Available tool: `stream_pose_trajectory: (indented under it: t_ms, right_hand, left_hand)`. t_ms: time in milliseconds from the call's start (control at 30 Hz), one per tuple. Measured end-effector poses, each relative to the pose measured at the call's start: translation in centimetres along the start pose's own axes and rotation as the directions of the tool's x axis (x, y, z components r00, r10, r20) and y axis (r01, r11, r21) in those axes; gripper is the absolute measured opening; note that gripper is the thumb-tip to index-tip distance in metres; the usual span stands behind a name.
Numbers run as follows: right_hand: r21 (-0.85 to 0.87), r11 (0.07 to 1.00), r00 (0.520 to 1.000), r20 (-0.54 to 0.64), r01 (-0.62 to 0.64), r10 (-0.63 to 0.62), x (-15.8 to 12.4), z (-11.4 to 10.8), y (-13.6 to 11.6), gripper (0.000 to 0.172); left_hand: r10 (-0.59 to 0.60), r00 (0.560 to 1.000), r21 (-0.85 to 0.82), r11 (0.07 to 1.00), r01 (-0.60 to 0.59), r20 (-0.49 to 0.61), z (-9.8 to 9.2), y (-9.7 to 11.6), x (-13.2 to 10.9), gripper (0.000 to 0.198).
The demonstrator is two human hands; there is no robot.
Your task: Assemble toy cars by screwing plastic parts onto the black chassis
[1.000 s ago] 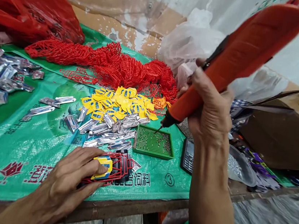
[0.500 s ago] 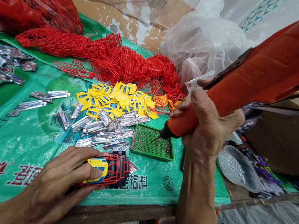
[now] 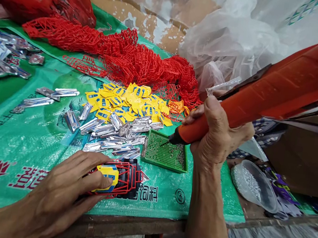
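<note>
My left hand is closed round a toy car with a red cage frame, black wheels and a yellow-and-blue panel, near the table's front edge. My thumb presses on the panel. In my right hand is an orange-red electric screwdriver, slanting down to the left. Its thin bit points into a green tray of small screws. Whether the bit touches a screw cannot be made out.
Yellow panels and silvery pieces lie behind the car. Red frames are heaped farther back. A clear bowl of small metal parts stands at right, below a cardboard box. Plastic bags stand at the back.
The view has shifted slightly. The screwdriver's rear end has dropped lower, and its bit has moved a little within the tray. The car is still in my left hand.
</note>
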State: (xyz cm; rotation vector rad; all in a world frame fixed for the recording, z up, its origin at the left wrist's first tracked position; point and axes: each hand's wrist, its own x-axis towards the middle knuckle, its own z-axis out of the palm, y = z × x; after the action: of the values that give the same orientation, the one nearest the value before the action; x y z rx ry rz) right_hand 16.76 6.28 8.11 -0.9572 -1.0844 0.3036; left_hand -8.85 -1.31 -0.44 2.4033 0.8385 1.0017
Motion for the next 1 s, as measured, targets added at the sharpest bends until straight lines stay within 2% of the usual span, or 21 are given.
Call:
stream_pose_trajectory:
  t_ms: [367,767,1000]
  right_hand:
    - [-0.026,0.999,0.999,-0.021,-0.027,0.026,-0.07,0.32,-0.12,0.023]
    - [-0.024,0.999,1.0,-0.007,0.03,-0.03,0.01,0.13,0.08,0.016]
    - [-0.076,0.996,0.999,-0.005,0.043,-0.043,-0.32,0.37,-0.04,0.02]
  left_hand:
    - [0.019,1.0,-0.025,1.0,-0.018,0.014,-0.18,0.11,-0.02,0.018]
    - [-0.003,0.999,-0.029,1.0,0.004,0.051,-0.18,-0.02,-0.12,0.012]
    - [-0.002,1.0,-0.055,0.999,0.003,0.013,-0.01,-0.17,-0.15,0.012]
